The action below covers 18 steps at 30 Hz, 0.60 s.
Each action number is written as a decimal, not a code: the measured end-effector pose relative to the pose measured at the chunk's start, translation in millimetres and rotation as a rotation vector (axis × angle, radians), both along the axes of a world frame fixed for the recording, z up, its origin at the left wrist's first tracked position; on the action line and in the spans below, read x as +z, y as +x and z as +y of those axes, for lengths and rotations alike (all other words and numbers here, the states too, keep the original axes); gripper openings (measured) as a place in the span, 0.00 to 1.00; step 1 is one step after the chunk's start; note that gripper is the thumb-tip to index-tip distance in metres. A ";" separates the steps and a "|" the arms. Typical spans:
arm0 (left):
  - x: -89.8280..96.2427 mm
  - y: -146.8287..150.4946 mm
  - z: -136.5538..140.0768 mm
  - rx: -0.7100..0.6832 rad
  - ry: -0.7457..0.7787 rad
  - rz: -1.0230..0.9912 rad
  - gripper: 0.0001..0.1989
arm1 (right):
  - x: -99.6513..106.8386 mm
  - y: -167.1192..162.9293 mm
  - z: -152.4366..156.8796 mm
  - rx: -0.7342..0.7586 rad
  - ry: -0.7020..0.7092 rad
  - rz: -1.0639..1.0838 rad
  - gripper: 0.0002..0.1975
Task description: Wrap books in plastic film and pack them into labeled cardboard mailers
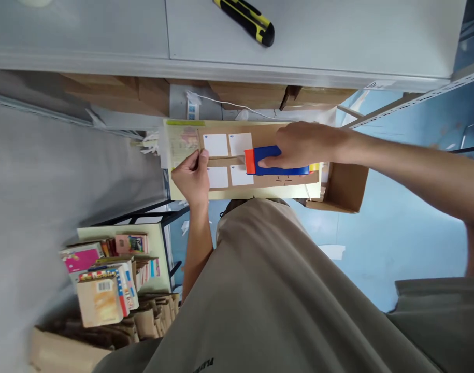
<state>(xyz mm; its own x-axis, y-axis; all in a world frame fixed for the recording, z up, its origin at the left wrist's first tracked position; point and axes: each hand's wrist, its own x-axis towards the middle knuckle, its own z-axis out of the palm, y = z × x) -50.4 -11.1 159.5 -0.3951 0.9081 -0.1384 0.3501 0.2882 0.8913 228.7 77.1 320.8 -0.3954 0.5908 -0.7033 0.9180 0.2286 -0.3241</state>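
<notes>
A flat cardboard box (pixel 266 138) lies on a pale yellow board (pixel 229 195), with several white labels (pixel 218 177) on its top and a seam running between them. My right hand (pixel 309 144) grips a blue tape dispenser (pixel 287 170) with an orange front end, which rests over the seam beside the right-hand labels. At the box's left edge my left hand (pixel 194 176) is closed, thumb and fingers pinched by the seam. Whether it holds the tape's end or the box edge, I cannot make out.
A yellow-and-black handled tool (pixel 252 22) lies on the grey shelf (pixel 318 41) above. An open cardboard box (pixel 347 184) stands at the right. Books and cartons (pixel 100 303) are piled at lower left, and a power strip (pixel 193 108) sits behind the board.
</notes>
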 end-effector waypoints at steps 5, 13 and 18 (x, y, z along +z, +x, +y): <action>-3.9 -0.4 -1.1 0.039 0.039 0.141 0.16 | 50.1 82.3 2.2 0.018 -0.058 -0.328 0.44; -7.5 21.3 -3.5 0.052 -0.001 0.273 0.10 | 63.8 226.2 23.9 -0.225 -0.140 -0.500 0.33; -5.3 36.3 -3.8 0.077 -0.057 0.417 0.12 | 40.1 236.7 -9.8 -0.322 0.039 -0.334 0.45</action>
